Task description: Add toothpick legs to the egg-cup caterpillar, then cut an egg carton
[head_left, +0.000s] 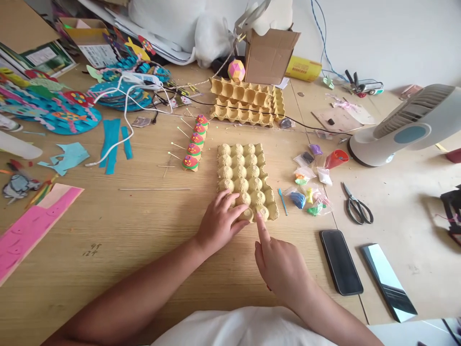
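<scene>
Egg carton (238, 171), pale yellow with its bumps upward, lay on the wooden table (126, 269) between a row of painted cups (196, 138) (red and green, with smiling faces) on its left and small bags of coloured material (298, 199) on its right. Over its near-left bumps the left hand (219, 222) rested spread, not clasping, while the right hand (283, 266) laid its index fingertip at the near edge; whether its folded fingers gripped anything, I could not tell.
</scene>
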{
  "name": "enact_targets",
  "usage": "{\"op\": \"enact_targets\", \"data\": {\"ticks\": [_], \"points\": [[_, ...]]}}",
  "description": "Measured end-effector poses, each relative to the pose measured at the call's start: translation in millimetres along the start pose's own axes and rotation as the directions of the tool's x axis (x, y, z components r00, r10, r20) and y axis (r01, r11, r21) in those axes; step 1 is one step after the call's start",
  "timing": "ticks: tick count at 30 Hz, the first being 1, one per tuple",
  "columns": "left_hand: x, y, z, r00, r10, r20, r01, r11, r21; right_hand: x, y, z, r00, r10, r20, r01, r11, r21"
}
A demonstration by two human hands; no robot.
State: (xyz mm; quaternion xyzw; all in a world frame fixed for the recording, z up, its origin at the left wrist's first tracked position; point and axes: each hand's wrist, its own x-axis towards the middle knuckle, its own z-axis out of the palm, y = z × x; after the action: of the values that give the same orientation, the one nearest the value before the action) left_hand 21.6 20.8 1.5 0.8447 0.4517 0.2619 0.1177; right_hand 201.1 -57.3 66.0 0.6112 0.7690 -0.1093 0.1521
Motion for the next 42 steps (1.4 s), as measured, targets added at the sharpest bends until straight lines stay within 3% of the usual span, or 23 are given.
{"op": "enact_targets", "data": {"ticks": [12, 22, 42], "points": [[1.3, 0.1, 1.9, 1.000, 0.010, -0.014, -0.010, 0.999, 0.049, 0.5, -7.1, 7.5, 0.998, 0.001, -0.069, -0.004, 0.999, -0.046], [2.2, -0.2, 4.0, 1.000, 0.004, 0.012, -0.005, 0.998, 0.063, 4.7, -3.7, 2.5, 1.000, -0.022, -0.006, 0.021, 0.998, -0.058], [3.6, -0.2, 3.1, 1.000, -0.001, 0.023, 0.000, 0.999, 0.051, 6.1, -6.1, 1.8, 0.999, -0.042, 0.010, 0.042, 0.993, -0.114]]}}
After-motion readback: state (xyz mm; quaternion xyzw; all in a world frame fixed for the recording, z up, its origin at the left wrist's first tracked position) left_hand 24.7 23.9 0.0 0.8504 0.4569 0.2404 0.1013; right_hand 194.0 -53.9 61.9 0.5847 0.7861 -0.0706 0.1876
